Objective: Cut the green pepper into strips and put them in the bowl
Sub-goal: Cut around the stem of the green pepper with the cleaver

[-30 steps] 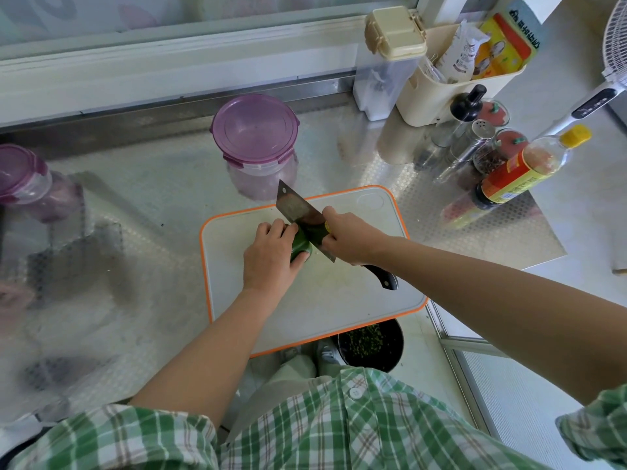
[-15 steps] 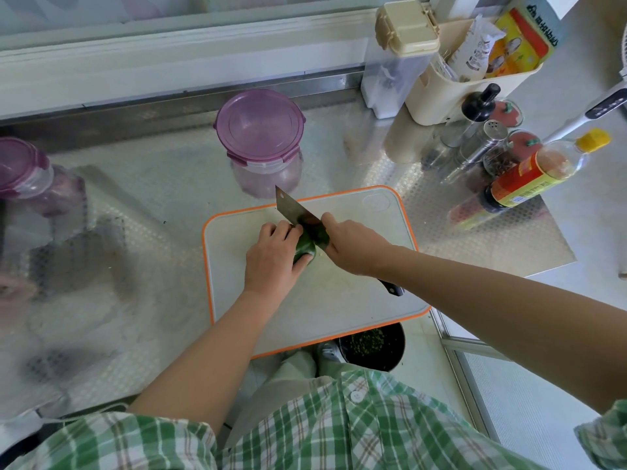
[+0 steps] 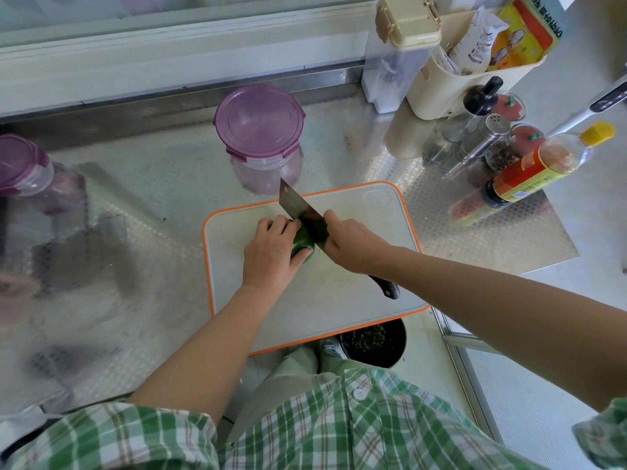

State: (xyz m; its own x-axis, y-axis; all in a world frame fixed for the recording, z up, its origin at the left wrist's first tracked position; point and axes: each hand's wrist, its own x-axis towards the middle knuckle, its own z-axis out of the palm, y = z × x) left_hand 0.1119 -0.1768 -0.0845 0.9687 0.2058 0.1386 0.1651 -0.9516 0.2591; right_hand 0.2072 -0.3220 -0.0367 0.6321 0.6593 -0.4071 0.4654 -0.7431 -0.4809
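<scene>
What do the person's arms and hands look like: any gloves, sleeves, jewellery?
Both the left hand and right hand are ungloved, with no ring or watch visible. Forearms are bare; green-and-white plaid sleeves cover the upper arms.

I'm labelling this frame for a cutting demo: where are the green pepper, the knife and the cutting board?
green pepper (image 3: 303,244): head view, on its exposed green skin.
knife (image 3: 293,203): head view, on the bare blade near the tip.
cutting board (image 3: 339,290): head view, on its bare white surface.
</scene>
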